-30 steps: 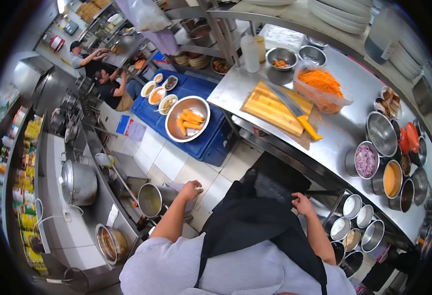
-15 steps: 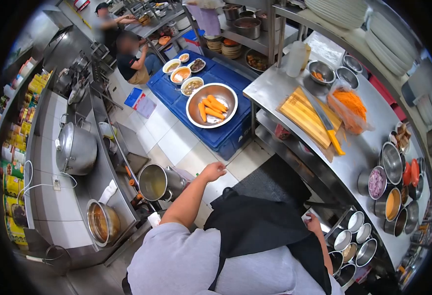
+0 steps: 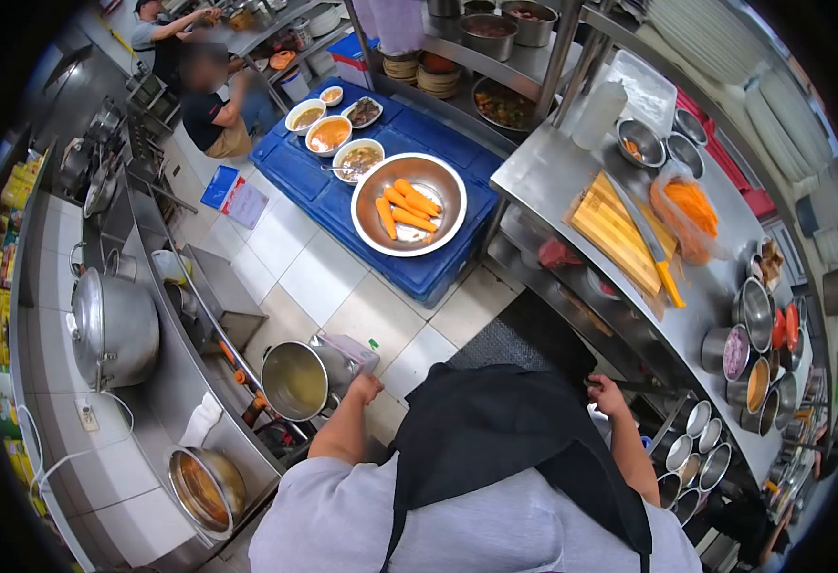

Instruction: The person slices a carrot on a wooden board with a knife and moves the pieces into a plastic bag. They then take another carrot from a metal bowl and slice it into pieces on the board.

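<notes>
Carrots [image 3: 408,208] on the blue chest [image 3: 276,153]; your left hand [image 3: 366,387] beside a steel pot [image 3: 335,371]

The chest serves as the landmark. On its near right corner, a wide bowl [image 3: 452,205] holds the whole carrots; its high wall presumably stops them from rolling. Four small bowls [image 3: 329,137] of food stand upright farther back on the chest, probably grouped so that nothing spills.

Nearer to you than the chest, your left hand hangs just beside the pot, whose pale liquid likely explains its level stance. Your right hand [image 3: 607,393] is lower right of the chest, near the bench [image 3: 534,177]. The fingers of both hands are loosely curled; you cannot tell whether either has hold of anything.

On the bench, right of the chest, a knife [image 3: 640,222] lies across a cutting board [image 3: 602,234]. Its yellow handle juts past the board towards your side, perhaps for easy grasping. A clear bag [image 3: 696,248] of orange shreds sits just beside the board, probably to keep them together.
</notes>
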A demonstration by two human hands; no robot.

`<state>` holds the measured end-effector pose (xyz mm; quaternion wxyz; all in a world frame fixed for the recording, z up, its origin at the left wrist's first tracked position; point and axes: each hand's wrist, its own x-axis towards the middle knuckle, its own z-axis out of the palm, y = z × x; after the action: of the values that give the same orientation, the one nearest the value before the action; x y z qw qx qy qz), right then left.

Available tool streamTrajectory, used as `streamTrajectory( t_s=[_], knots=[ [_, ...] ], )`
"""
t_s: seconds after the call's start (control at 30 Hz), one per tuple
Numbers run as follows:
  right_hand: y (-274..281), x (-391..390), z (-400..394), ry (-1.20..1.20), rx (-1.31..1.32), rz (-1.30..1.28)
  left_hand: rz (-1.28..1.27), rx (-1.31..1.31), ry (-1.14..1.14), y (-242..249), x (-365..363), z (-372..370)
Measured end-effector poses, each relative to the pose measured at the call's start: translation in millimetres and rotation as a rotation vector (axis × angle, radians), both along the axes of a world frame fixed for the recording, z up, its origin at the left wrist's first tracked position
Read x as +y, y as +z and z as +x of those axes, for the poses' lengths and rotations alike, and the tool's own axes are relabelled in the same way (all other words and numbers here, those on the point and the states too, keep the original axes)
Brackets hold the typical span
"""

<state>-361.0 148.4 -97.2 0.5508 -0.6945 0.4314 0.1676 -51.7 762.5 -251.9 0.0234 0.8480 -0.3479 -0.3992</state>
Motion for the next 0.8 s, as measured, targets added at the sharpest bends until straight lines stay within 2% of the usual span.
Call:
streamTrajectory(
  t_s=[0.07,0.17,0.23,0.3,0.37,0.4,0.43,0.5,0.53,0.63,0.7,0.77,0.8],
  knots=[
    [5.5,3.6,10.4,0.019,-0.003,0.001,0.101,0.236,0.246,7.0,-21.8,25.2],
    [10.8,-2.1,13.4,0.039,0.034,-0.002,0.144,0.122,0.213,-6.2,-76.7,75.5],
    [15.3,-10.4,12.3,-0.004,0.122,0.032,0.025,0.045,0.266,34.9,-125.4,104.3],
    [-15.6,-42.6,-7.2,0.123,0.05,-0.03,-0.125,0.021,0.472,37.9,-169.3,133.0],
    [-42.7,-68.3,-24.8,-0.075,0.165,0.224,-0.198,0.021,0.674,68.4,-219.7,154.7],
    [-28.2,-71.6,-17.8,0.073,0.255,0.077,-0.246,0.093,0.728,66.1,-237.7,167.4],
    [-24.4,-80.0,-15.0,0.079,0.254,0.087,-0.303,0.164,0.783,60.3,-255.4,180.7],
    [-21.1,-97.2,-6.3,-0.043,0.265,0.018,-0.37,0.112,0.772,59.5,-289.9,204.2],
    [-25.5,-109.0,-3.2,-0.147,0.237,0.11,-0.437,0.075,0.758,60.1,-301.6,211.9],
    [-23.4,-127.0,10.2,-0.295,0.141,0.083,-0.416,0.112,0.793,61.0,-324.4,236.7],
    [-15.3,-129.7,18.4,-0.285,0.156,0.112,-0.317,0.094,0.766,60.1,-331.1,254.6],
    [-13.4,-116.9,27.1,-0.399,0.067,0.074,-0.255,0.054,0.959,38.0,-329.5,274.6],
    [-12.3,-111.5,30.7,-0.402,0.071,0.077,-0.25,0.056,0.956,7.0,-321.0,287.8]
  ],
)
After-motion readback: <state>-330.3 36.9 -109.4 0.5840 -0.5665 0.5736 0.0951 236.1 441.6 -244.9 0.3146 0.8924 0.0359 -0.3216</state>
